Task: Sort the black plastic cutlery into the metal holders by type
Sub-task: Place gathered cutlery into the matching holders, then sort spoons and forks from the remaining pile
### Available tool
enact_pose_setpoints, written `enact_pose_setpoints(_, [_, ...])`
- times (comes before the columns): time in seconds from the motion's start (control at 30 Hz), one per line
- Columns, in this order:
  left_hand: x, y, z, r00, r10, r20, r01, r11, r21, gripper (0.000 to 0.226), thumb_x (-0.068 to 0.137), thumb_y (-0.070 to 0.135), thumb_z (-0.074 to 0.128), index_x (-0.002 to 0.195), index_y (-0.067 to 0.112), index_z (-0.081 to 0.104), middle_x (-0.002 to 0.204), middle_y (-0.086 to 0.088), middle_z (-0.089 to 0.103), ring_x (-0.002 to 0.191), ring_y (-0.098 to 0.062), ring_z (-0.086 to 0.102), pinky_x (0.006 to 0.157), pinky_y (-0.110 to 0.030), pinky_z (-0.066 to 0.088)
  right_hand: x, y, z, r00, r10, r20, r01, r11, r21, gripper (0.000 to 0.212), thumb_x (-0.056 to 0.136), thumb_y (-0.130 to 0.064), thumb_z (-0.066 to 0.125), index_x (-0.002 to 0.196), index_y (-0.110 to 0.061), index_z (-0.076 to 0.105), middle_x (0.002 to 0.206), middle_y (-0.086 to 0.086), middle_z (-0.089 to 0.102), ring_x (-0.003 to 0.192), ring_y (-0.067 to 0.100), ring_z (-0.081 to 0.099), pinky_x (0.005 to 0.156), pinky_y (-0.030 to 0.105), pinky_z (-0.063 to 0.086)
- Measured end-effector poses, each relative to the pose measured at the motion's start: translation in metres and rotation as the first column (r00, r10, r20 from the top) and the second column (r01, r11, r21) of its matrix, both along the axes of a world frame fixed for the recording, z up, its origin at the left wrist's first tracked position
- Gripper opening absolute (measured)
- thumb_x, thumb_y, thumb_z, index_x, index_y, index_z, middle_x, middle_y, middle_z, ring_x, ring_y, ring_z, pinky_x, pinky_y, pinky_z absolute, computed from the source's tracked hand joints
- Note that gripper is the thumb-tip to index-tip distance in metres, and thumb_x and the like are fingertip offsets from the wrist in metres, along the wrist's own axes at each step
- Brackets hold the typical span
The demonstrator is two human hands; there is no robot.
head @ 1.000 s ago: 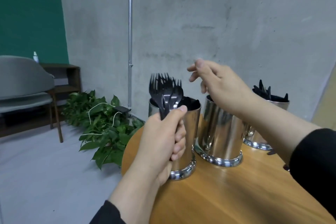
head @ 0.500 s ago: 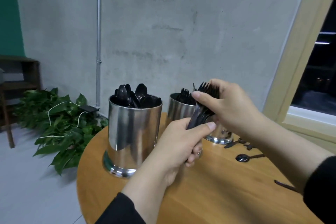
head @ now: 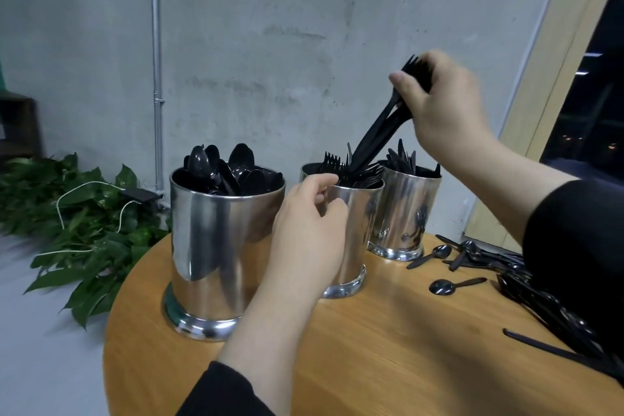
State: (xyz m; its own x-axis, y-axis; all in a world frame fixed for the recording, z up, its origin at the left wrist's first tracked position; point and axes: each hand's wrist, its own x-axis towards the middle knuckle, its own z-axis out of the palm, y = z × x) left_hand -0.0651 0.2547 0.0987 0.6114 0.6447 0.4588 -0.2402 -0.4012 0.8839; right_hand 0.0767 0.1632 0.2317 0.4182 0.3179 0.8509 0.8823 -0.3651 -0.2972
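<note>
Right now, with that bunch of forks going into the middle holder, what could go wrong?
The fork bundle enters slanted, handle ends over forks already filling the middle holder; it may jam or spill. The right hand holds several at the tines, so one could slip. The left hand is near the holder and could nudge it.

holders [head: 223, 246]: mirror-polished metal | cutlery [head: 378, 135]: glossy black plastic | table [head: 388, 348]: smooth wood | wall [head: 304, 27]: rough concrete

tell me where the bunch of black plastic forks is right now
In the head view, the bunch of black plastic forks is upper right, gripped by the right hand, handle ends dipping into the middle metal holder.
</note>
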Motion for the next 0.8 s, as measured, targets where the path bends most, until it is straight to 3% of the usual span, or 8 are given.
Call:
enact_pose_setpoints(0.1, [0.000,0.001,-0.002,1.000,0.023,-0.018,-0.022,0.999,0.040,0.039,0.099,0.018,0.054,0.133,0.035,0.060,0.133,0.016,0.059,0.125,0.001,0.051,0.110,-0.030,0.042,0.009,0.018,-0.019,1.000,0.009,0.007,-0.008,0.992,-0.129,0.027,0.103,-0.035,0.054,0.092,-0.011,0.061,0.081,0.003,0.067,0.077,0.026,0.061,0.069,0.040,0.046])
enact_pose_setpoints(0.23, [0.001,0.002,-0.004,0.999,0.040,-0.002,-0.039,0.997,0.066,0.040,0.097,0.015,0.055,0.132,0.032,0.062,0.131,0.015,0.060,0.123,0.001,0.052,0.110,-0.030,0.042,0.015,0.031,-0.049,1.000,-0.019,-0.020,0.009,0.900,-0.435,0.039,0.107,-0.039,0.039,0.075,-0.020,0.049,0.071,-0.003,0.054,0.069,0.021,0.052,0.063,0.039,0.033])
enact_pose_setpoints(0.33, [0.001,0.000,-0.004,0.999,0.034,0.017,-0.036,0.996,0.084,0.036,0.096,0.013,0.054,0.126,0.030,0.064,0.125,0.013,0.063,0.116,0.000,0.056,0.106,-0.029,0.045,0.014,0.027,-0.062,1.000,-0.023,0.012,0.025,0.828,-0.560,0.045,0.107,-0.048,0.022,0.076,-0.025,0.046,0.082,-0.003,0.047,0.087,0.026,0.045,0.078,0.042,0.037])
enact_pose_setpoints(0.4, [0.000,-0.004,-0.004,1.000,0.023,0.015,-0.025,0.994,0.103,0.030,0.097,0.014,0.054,0.118,0.030,0.067,0.116,0.014,0.065,0.106,0.003,0.059,0.097,-0.024,0.048,0.016,0.015,-0.065,1.000,-0.011,-0.009,0.005,0.863,-0.506,0.052,0.106,-0.052,0.017,0.094,-0.022,0.057,0.095,-0.002,0.052,0.099,0.025,0.045,0.087,0.043,0.037])
enact_pose_setpoints(0.47, [0.000,-0.009,-0.005,1.000,-0.002,0.017,0.001,0.995,0.097,0.025,0.098,0.015,0.054,0.110,0.031,0.069,0.105,0.016,0.068,0.097,0.004,0.062,0.087,-0.021,0.050,0.014,-0.005,-0.066,1.000,0.008,-0.002,-0.008,0.946,-0.325,0.058,0.106,-0.051,0.019,0.110,-0.013,0.063,0.107,0.005,0.061,0.106,0.025,0.052,0.092,0.042,0.041])
enact_pose_setpoints(0.57, [0.002,-0.023,-0.011,0.997,-0.066,-0.028,0.069,0.991,0.116,0.023,0.099,0.017,0.055,0.106,0.034,0.069,0.096,0.017,0.071,0.091,0.003,0.064,0.083,-0.025,0.055,0.007,-0.059,-0.087,0.994,-0.003,-0.110,-0.010,0.993,-0.117,0.043,0.108,-0.039,0.034,0.113,-0.013,0.068,0.107,0.003,0.068,0.103,0.018,0.059,0.086,0.036,0.046])
enact_pose_setpoints(0.7, [0.013,-0.055,-0.029,0.942,-0.176,-0.286,0.260,0.921,0.291,0.020,0.101,0.026,0.055,0.113,0.037,0.067,0.098,0.013,0.071,0.090,-0.006,0.065,0.081,-0.030,0.054,0.013,-0.146,-0.157,0.959,-0.181,-0.217,0.118,0.954,-0.274,0.022,0.103,-0.035,0.051,0.111,-0.024,0.069,0.102,-0.010,0.067,0.096,0.010,0.061,0.081,0.031,0.046])
enact_pose_setpoints(0.8, [0.044,-0.080,-0.042,0.854,-0.087,-0.514,0.405,0.731,0.549,0.032,0.103,0.033,0.052,0.134,0.032,0.059,0.127,0.010,0.064,0.116,-0.014,0.059,0.100,-0.037,0.050,0.029,-0.196,-0.199,0.925,-0.288,-0.247,0.192,0.916,-0.351,0.019,0.100,-0.027,0.057,0.113,-0.020,0.070,0.108,-0.009,0.066,0.104,0.014,0.061,0.088,0.028,0.043])
